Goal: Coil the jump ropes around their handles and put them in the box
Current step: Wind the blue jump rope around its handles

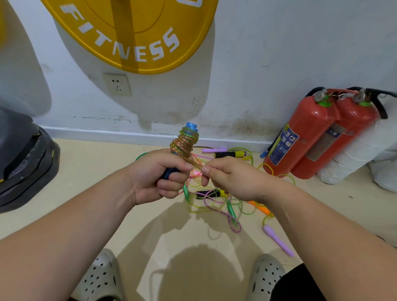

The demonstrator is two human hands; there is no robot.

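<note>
My left hand (158, 175) grips the lower part of a blue jump rope handle (186, 140) held upright above the floor. An orange-tinted rope is coiled in many turns around the handle's upper half. My right hand (228, 177) pinches the loose end of that rope (195, 163) just right of the handle. Below my hands a tangle of jump ropes (213, 202) lies on the floor, with green, pink and yellow cords and green, black-and-yellow, orange and purple handles (278, 240). No box is in view.
Two red fire extinguishers (310, 134) lean on the wall at the right, next to white rolls. A purple handle and a black-and-yellow handle (229, 154) lie by the baseboard. Stacked black weight plates (13, 162) sit at the left. My sandalled feet are at the bottom.
</note>
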